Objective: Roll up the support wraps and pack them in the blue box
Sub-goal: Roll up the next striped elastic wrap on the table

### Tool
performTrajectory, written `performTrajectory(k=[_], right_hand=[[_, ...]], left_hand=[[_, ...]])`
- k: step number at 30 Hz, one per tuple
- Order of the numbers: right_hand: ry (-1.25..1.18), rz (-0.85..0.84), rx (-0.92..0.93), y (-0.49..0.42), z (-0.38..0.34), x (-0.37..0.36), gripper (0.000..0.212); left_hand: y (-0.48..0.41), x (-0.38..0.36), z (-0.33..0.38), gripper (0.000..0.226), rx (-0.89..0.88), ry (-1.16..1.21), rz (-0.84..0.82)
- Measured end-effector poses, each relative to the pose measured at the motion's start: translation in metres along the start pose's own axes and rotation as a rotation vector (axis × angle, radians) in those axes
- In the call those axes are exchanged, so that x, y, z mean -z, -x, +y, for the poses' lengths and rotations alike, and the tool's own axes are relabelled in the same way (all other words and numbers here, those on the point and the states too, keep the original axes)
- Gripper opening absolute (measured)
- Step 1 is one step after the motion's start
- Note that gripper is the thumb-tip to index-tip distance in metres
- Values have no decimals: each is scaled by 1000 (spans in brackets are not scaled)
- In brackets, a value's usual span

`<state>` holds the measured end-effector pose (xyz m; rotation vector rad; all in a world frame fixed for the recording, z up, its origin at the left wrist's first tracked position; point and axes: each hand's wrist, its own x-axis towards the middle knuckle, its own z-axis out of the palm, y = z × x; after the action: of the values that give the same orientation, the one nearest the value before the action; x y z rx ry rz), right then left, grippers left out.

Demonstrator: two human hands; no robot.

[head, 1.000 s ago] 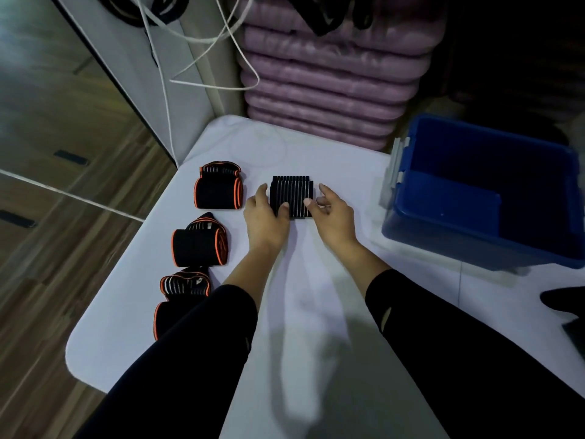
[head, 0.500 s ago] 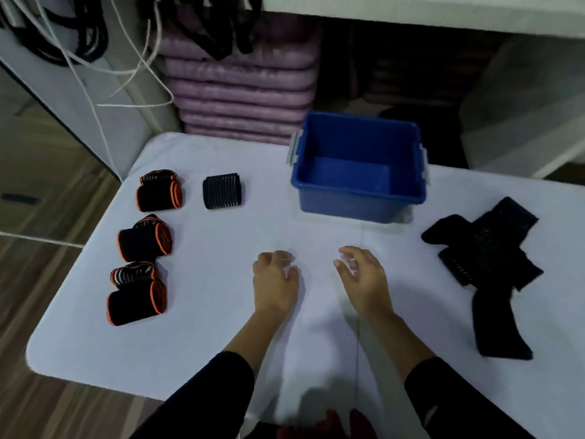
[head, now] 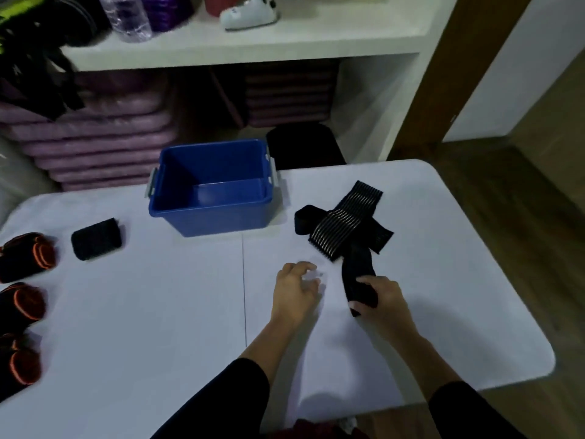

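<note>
Dim indoor light, motion blur, wide-angle distortion

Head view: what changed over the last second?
Both hands let go of the rolled black wrap and moved right. The right hand now grips the near end of the unrolled black wrap; the left hand holds nothing beside it. The orange-trimmed rolls and blue box stayed put.

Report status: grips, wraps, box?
Right grip holds loose wrap by its end; left grip open, empty. Box empty; rolled wraps at left, unpacked. Nothing in the way.
</note>
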<state>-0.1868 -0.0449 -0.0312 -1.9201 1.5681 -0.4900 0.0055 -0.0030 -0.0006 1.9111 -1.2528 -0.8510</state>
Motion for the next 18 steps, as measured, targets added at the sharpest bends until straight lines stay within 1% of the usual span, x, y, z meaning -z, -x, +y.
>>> performTrajectory(k=[3,5,6,10,12,16,18], right_hand=[[89,-186,88,1,29,9,60],[117,-287,82,0,43,10,62],[98,-287,91,-1,48,9,58],[-1,-169,147,-6,56,8,30],[2,-170,163,-7,55,13,22],[-5,-305,227,-5,56,25,22],[-88,-298,201,-7,58,27,22]], left_hand=[[-2,-17,14,25,-5,32,27],[-3,-27,15,23,13,32,49],[-2,-31,13,21,40,31,61],[5,-43,6,22,106,32,99],[10,-48,5,22,125,37,114],[18,-59,10,17,152,71,133],[19,-65,15,18,126,96,125]])
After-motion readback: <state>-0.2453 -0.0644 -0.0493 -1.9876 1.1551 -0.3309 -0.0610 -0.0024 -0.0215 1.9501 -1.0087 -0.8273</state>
